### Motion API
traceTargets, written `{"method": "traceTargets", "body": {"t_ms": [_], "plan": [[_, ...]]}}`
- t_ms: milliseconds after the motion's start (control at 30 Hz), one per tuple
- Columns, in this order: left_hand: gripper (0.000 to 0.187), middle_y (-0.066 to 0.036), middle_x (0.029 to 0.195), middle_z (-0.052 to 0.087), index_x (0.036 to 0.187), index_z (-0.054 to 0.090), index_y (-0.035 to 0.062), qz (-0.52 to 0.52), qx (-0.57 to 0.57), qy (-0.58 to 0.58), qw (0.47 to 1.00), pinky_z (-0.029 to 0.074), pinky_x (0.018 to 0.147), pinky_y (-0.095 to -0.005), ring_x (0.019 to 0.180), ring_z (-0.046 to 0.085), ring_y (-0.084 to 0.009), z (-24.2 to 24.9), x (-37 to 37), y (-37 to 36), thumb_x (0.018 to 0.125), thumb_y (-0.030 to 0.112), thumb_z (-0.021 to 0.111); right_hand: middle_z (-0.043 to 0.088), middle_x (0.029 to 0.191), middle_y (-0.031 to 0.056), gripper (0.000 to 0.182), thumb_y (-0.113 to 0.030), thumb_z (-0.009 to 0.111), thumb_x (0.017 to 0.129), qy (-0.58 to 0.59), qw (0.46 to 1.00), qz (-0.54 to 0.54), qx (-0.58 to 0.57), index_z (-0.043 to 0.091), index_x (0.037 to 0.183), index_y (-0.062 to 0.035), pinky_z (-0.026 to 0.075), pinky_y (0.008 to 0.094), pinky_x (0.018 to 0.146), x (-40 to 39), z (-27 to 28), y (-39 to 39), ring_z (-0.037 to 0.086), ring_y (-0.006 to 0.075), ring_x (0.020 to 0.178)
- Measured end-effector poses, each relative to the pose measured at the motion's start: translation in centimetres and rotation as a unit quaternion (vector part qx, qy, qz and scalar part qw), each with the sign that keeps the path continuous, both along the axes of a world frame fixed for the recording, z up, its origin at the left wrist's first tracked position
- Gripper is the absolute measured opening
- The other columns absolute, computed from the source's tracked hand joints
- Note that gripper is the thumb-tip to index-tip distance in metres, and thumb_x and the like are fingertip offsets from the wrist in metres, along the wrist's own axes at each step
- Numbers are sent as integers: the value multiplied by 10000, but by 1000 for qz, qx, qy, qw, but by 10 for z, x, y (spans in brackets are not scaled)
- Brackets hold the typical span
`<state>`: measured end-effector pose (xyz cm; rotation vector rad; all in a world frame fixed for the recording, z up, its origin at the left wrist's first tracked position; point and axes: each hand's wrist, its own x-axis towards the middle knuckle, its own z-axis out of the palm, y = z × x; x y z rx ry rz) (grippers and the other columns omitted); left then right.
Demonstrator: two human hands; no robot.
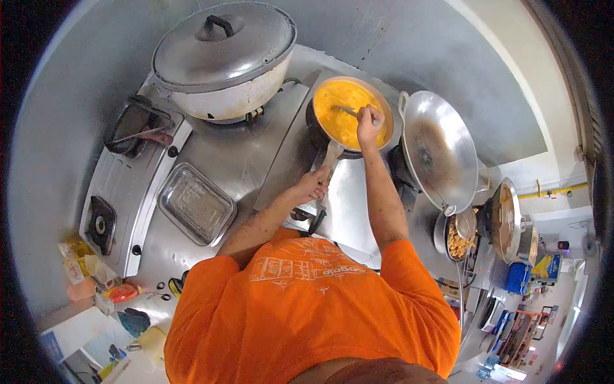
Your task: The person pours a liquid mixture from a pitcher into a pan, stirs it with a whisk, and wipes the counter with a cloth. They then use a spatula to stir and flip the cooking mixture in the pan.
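A frying pan (382, 96) filled with a yellow egg-like mixture (339, 96) sits over a stove burner in the upper middle. My left hand (311, 185) is closed around the pan's long handle (332, 155). Above the mixture, my right hand (369, 128) grips a grey spoon-like utensil (345, 110), its far end dipping into the yellow; the exact shape of its head is partly hidden. Just right of the pan, a large wok (441, 150) with a browned bottom rests on another burner.
A big lidded pot (224, 54) stands upper left. A white tabletop stove (128, 192) carries a dark grill pan (137, 125); a rectangular metal tray (197, 203) lies beside it. Farther right are a pan of browned food (459, 244) with a ladle (466, 223) and another wok (505, 221).
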<state>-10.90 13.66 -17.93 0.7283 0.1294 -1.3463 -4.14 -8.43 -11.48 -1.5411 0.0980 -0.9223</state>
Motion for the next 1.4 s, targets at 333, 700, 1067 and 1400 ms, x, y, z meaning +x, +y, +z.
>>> {"method": "traceTargets", "body": {"t_ms": [333,700,1067,1400], "plan": [[331,35,669,390,922,490,92,-13,-28,-14,999,268,429,-171,511,323,-44,-10,2,0,895,420,527,473,588,11,282,-103,488,862,20,997,-48,54,495,590,-31,324,246,482,-18,21,-34,431,92,540],[331,37,658,379,895,479,95,-9,-6,-34,999,243,404,-154,496,312,-32,-4,1,-2,873,418,551,336,503,12,359,-99,470,861,22,994,-25,109,351,524,-76,267,288,475,-110,9,-15,317,125,475],[349,30,677,402,954,483,93,2,2,12,1000,267,419,-154,520,336,-37,-6,1,-2,875,425,557,371,530,-51,339,-70,499,856,6,999,-32,39,364,545,-65,239,235,452,-73,2,46,341,40,507],[342,17,686,400,975,479,76,5,14,-5,1000,253,406,-178,513,325,-49,1,0,-1,906,410,513,340,528,-45,297,-51,528,792,-87,976,-191,-54,362,547,-31,236,274,455,30,-6,20,315,49,496]]}}
